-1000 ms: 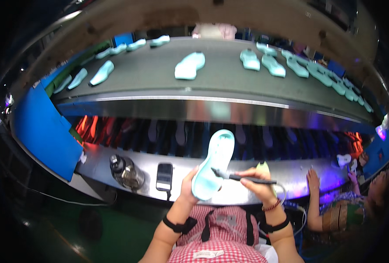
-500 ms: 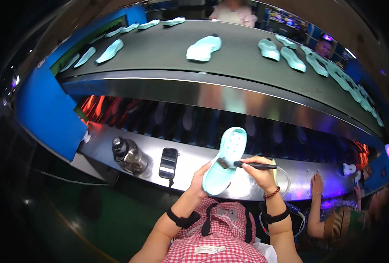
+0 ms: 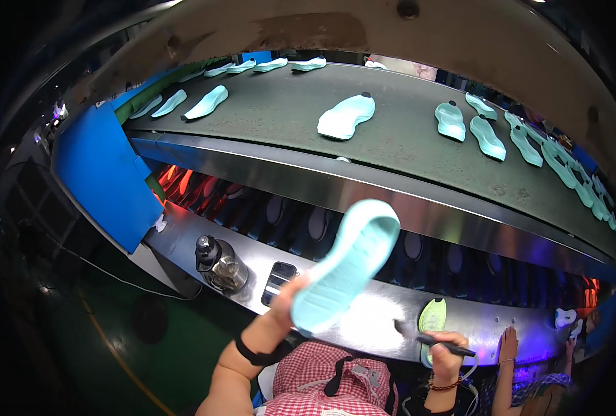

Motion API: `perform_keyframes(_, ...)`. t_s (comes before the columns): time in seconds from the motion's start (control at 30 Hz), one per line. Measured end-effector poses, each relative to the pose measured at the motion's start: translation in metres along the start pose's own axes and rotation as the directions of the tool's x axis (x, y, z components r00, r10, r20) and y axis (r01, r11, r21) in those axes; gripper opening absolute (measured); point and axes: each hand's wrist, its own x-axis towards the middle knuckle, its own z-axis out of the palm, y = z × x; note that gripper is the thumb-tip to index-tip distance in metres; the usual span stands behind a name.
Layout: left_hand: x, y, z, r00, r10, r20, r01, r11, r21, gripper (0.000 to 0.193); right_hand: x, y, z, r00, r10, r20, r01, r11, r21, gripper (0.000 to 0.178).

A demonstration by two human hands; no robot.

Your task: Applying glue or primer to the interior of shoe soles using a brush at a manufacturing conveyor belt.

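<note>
My left hand grips a pale turquoise shoe sole by its lower end, fingers wrapped round the edge. The sole is tilted up over the metal bench, its hollow inner face showing. In my right hand is a black-handled brush, its bristles smeared by motion and apart from the sole. A thin pale tube runs beside the brush handle. Behind the brush lies a yellow-green sole-shaped piece on the bench, partly covered by my hand and brush.
A dark-lidded bottle and a phone stand left on the bench. Beyond, a belt carries several turquoise soles above a lower row of dark slots. Another person's hand rests on the bench at right.
The brush has come off the sole, and my right hand has moved down and right. My left hand has shifted left and turned the sole. The view has tilted.
</note>
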Motion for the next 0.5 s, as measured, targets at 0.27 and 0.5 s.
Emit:
perform_keyframes(0.27, 0.136, 0.185, -0.019, 0.874, 0.469, -0.124, -0.476, 0.780, -0.405, 0.080, -0.003, 0.049, -0.035, 0.949, 0.175, -0.262, -0.129, 0.974, 0.185, 0.019)
perform_keyframes(0.5, 0.239, 0.158, -0.050, 0.632, 0.775, -0.027, -0.027, 0.057, 0.998, 0.070, -0.012, 0.098, -0.073, 0.897, 0.255, -0.361, -0.185, 0.958, 0.217, 0.021)
